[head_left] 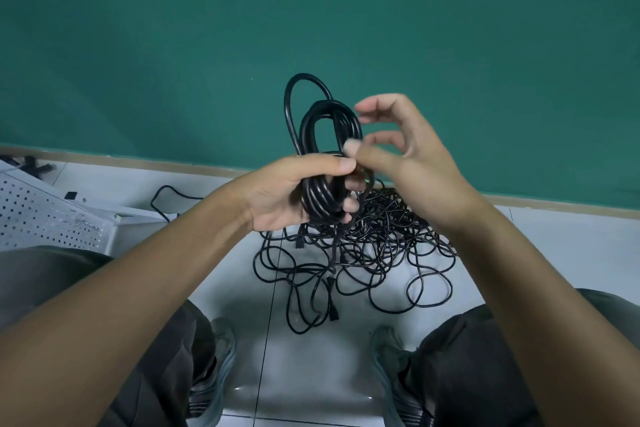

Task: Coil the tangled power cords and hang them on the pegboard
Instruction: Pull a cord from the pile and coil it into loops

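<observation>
Left hand (294, 192): curled around the coiled cord (323, 163).
Right hand (405, 152): fingers spread, thumb touching the coil.
Tangled cords (377, 253): left on floor below the hands.
Pegboard (45, 218): left of the hands, nothing seen hung.

Bare forearms (145, 274), dark grey trousers (460, 367), grey-green sneakers (388, 350) with striped soles
</observation>
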A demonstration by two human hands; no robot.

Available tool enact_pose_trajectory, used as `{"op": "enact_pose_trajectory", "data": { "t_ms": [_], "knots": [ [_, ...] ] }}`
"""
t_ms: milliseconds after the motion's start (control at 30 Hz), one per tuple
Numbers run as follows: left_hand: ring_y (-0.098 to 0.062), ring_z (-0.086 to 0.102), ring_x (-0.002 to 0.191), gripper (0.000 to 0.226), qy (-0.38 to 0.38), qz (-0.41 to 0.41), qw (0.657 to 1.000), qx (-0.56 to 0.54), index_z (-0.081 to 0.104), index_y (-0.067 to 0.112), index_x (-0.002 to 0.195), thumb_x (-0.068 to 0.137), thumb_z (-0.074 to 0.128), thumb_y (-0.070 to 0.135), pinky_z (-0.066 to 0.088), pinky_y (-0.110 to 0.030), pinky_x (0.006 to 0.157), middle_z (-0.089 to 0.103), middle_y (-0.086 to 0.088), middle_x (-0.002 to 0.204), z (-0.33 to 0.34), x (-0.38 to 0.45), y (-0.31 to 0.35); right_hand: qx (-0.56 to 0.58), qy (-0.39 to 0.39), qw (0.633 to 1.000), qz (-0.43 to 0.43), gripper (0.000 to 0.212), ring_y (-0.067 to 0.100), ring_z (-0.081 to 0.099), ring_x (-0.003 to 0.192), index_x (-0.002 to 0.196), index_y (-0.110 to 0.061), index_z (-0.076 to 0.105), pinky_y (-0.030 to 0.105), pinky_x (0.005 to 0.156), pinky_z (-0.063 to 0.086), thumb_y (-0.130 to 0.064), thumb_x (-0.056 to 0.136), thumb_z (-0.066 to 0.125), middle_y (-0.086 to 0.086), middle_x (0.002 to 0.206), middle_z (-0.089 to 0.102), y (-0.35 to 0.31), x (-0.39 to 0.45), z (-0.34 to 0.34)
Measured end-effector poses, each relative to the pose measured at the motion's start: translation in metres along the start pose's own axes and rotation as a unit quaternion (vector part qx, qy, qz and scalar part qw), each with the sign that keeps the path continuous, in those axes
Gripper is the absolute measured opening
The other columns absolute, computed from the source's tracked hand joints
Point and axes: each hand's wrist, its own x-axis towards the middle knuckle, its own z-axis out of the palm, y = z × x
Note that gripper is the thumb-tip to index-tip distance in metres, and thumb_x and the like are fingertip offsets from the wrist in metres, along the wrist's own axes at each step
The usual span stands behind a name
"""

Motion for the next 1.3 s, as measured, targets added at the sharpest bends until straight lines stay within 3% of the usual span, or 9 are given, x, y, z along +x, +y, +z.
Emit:
{"op": "enact_pose_trajectory", "data": {
  "t_ms": [133, 300, 400, 633, 867, 1033, 1100, 1200, 1300],
  "knots": [
    [-0.018, 0.057, 0.075, 0.056, -0.115, -0.038, 0.992, -0.043, 0.042, 0.007, 0.118, 0.081, 0.078, 0.027, 0.051, -0.033, 0.076, 0.054, -0.001, 0.090, 0.005, -0.002, -0.002, 0.015, 0.039, 0.999, -0.025, 0.038, 0.006, 0.061, 0.118, 0.130, -0.030, 0.062, 0.031, 0.098, 0.050, -0.046, 0.098, 0.048, -0.014, 0.136, 0.060, -0.003, 0.008, -0.012],
    [-0.022, 0.061, 0.073, 0.042, -0.192, -0.080, 0.976, -0.067, 0.056, 0.003, 0.114, 0.083, 0.073, 0.024, 0.052, -0.035, 0.074, 0.056, -0.006, 0.089, 0.021, 0.000, -0.018, 0.150, 0.001, 0.988, -0.044, 0.054, 0.017, 0.064, 0.124, 0.136, -0.011, 0.061, 0.050, 0.105, 0.052, -0.040, 0.112, 0.023, 0.000, 0.138, 0.065, -0.003, 0.016, -0.003],
    [-0.023, 0.062, 0.075, 0.042, -0.179, -0.075, 0.979, -0.064, 0.058, 0.002, 0.114, 0.082, 0.074, 0.025, 0.053, -0.036, 0.074, 0.059, -0.008, 0.091, 0.025, 0.000, -0.020, 0.166, -0.012, 0.986, -0.030, 0.067, 0.022, 0.067, 0.119, 0.121, -0.003, 0.069, 0.048, 0.104, 0.053, -0.042, 0.112, 0.015, 0.009, 0.122, 0.074, -0.003, 0.015, 0.002],
    [-0.033, 0.065, 0.081, 0.053, -0.084, -0.046, 0.995, -0.023, 0.064, 0.000, 0.109, 0.073, 0.083, 0.033, 0.052, -0.042, 0.081, 0.063, -0.020, 0.099, 0.021, -0.001, -0.016, 0.152, 0.087, 0.984, -0.011, 0.064, 0.024, 0.076, 0.095, 0.099, 0.004, 0.072, 0.029, 0.091, 0.057, -0.042, 0.111, 0.029, 0.013, 0.095, 0.079, -0.002, 0.006, 0.013],
    [-0.037, 0.072, 0.104, 0.040, -0.055, -0.019, 0.995, -0.078, 0.078, 0.007, 0.101, 0.072, 0.085, 0.033, 0.059, -0.035, 0.079, 0.075, -0.011, 0.106, 0.026, -0.001, -0.021, 0.151, 0.123, 0.981, -0.018, 0.058, 0.024, 0.075, 0.099, 0.102, 0.002, 0.071, 0.041, 0.099, 0.056, -0.041, 0.111, 0.033, 0.011, 0.098, 0.079, -0.002, 0.005, 0.022],
    [-0.030, 0.074, 0.093, 0.042, -0.007, 0.000, 0.996, -0.094, 0.079, 0.007, 0.094, 0.061, 0.091, 0.032, 0.060, -0.037, 0.076, 0.075, -0.010, 0.099, 0.022, 0.001, -0.019, 0.090, 0.123, 0.988, -0.014, 0.049, 0.014, 0.074, 0.097, 0.106, -0.003, 0.071, 0.022, 0.090, 0.055, -0.038, 0.111, 0.036, 0.002, 0.102, 0.079, -0.005, 0.003, 0.017],
    [-0.029, 0.074, 0.092, 0.039, -0.006, 0.001, 0.995, -0.099, 0.079, 0.008, 0.092, 0.062, 0.090, 0.030, 0.059, -0.037, 0.077, 0.074, -0.009, 0.098, 0.021, 0.002, -0.020, 0.049, 0.111, 0.993, -0.006, 0.046, 0.016, 0.074, 0.096, 0.107, -0.007, 0.070, 0.028, 0.084, 0.056, -0.039, 0.111, 0.037, -0.002, 0.106, 0.078, -0.005, 0.002, 0.016],
    [-0.026, 0.070, 0.088, 0.033, -0.014, -0.002, 0.994, -0.108, 0.075, 0.010, 0.089, 0.066, 0.088, 0.029, 0.057, -0.038, 0.078, 0.070, -0.007, 0.095, 0.021, 0.004, -0.021, 0.017, 0.089, 0.996, 0.024, 0.047, 0.032, 0.071, 0.099, 0.111, -0.013, 0.070, 0.050, 0.081, 0.054, -0.044, 0.110, 0.035, -0.009, 0.112, 0.076, -0.008, -0.002, 0.015],
    [-0.021, 0.063, 0.082, 0.021, -0.037, -0.005, 0.994, -0.107, 0.069, 0.012, 0.084, 0.076, 0.082, 0.027, 0.054, -0.036, 0.078, 0.062, -0.002, 0.089, 0.019, 0.006, -0.018, 0.025, 0.067, 0.997, 0.031, 0.044, 0.029, 0.071, 0.101, 0.119, -0.019, 0.068, 0.041, 0.084, 0.055, -0.046, 0.110, 0.034, -0.014, 0.121, 0.072, -0.011, -0.003, 0.014]
  ]
}}
